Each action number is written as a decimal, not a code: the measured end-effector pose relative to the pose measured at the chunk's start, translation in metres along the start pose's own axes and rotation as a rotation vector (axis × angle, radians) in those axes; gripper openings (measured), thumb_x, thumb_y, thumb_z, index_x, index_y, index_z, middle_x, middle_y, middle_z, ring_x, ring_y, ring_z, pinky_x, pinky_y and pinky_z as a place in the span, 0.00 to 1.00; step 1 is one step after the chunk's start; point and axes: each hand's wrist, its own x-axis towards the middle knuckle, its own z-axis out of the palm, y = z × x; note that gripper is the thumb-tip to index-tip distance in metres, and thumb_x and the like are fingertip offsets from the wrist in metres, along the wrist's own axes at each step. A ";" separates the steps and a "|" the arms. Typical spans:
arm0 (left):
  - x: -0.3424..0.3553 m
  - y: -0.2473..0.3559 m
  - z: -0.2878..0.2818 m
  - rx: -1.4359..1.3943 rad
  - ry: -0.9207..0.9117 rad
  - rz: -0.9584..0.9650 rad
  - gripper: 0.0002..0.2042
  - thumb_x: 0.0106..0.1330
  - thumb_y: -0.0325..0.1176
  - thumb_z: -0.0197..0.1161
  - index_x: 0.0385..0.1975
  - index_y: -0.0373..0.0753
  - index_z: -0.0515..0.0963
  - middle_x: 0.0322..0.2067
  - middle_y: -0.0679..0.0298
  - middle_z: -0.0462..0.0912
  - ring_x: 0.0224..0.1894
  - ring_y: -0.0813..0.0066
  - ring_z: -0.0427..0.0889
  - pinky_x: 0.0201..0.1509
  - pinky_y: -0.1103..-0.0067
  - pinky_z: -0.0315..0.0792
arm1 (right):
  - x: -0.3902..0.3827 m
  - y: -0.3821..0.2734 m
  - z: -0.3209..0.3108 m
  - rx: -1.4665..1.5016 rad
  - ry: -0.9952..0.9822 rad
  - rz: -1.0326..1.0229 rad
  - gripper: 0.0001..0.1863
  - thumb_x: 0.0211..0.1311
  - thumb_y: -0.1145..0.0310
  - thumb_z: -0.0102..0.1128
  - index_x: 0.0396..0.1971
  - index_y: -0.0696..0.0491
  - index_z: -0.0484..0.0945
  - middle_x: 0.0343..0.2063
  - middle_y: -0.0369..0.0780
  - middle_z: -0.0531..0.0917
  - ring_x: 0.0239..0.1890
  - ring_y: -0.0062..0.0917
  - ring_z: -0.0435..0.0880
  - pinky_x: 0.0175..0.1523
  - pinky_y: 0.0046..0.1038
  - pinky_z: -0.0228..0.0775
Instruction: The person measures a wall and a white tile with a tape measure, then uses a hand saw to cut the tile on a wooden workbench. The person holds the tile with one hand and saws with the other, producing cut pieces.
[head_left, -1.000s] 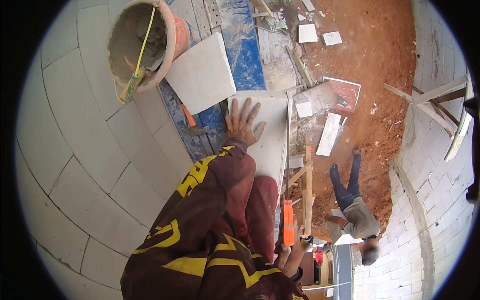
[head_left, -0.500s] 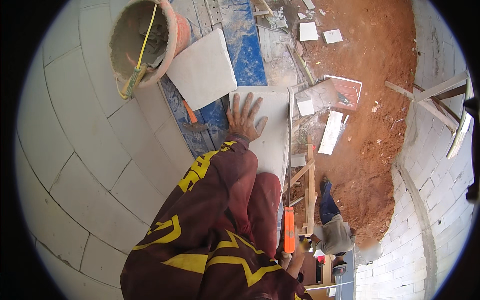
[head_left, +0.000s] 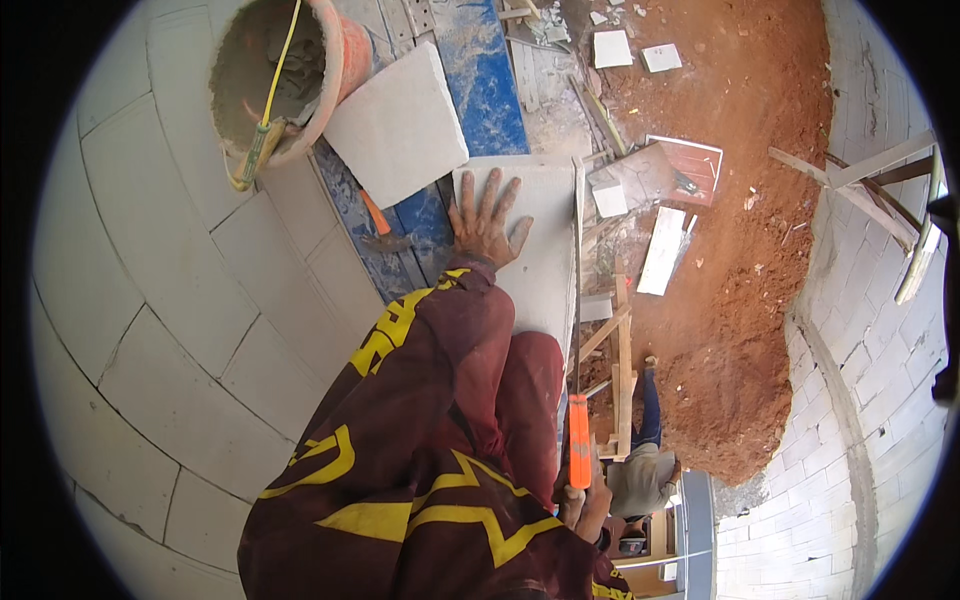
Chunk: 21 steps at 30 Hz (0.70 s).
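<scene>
A white lightweight block lies across the blue boards in front of me, under my bent knee. My left hand presses flat on its far part, fingers spread and dusty. On the lower right, my right hand is wrapped round the orange handle of a handsaw. The saw's thin blade runs forward along the block's right edge; how deep it sits there I cannot tell. Beyond my left hand, a loose white slab overlaps the boards. A hammer with an orange handle lies just left of that hand.
An orange bucket of grey mortar stands far left, a yellow-handled tool across its rim. At left rises a white block wall. Lower down on the right are red soil, wooden scraps and a timber frame. A co-worker is below right.
The whole view has shifted slightly. Both hands keep their hold, and the saw stays along the block's edge. Below, the co-worker has moved left, closer to the timber frame.
</scene>
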 end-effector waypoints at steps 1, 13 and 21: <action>-0.004 0.001 -0.001 0.006 -0.077 -0.040 0.37 0.63 0.52 0.66 0.73 0.56 0.64 0.76 0.62 0.58 0.79 0.44 0.45 0.70 0.46 0.50 | 0.014 -0.003 -0.002 0.108 -0.003 -0.095 0.34 0.78 0.50 0.42 0.73 0.60 0.60 0.38 0.48 0.84 0.28 0.28 0.83 0.34 0.29 0.75; -0.004 0.000 -0.001 -0.008 -0.034 -0.022 0.35 0.63 0.52 0.66 0.72 0.55 0.67 0.75 0.61 0.59 0.78 0.43 0.48 0.71 0.45 0.49 | -0.010 0.056 0.020 0.086 0.067 -0.084 0.28 0.77 0.57 0.45 0.67 0.62 0.68 0.47 0.52 0.83 0.35 0.33 0.84 0.41 0.33 0.76; -0.001 -0.001 -0.001 -0.020 -0.062 -0.049 0.35 0.64 0.52 0.65 0.72 0.55 0.66 0.76 0.61 0.58 0.78 0.42 0.47 0.71 0.44 0.48 | 0.144 0.074 0.024 0.049 -0.013 -0.054 0.23 0.78 0.58 0.46 0.57 0.63 0.73 0.31 0.48 0.82 0.29 0.36 0.82 0.37 0.33 0.73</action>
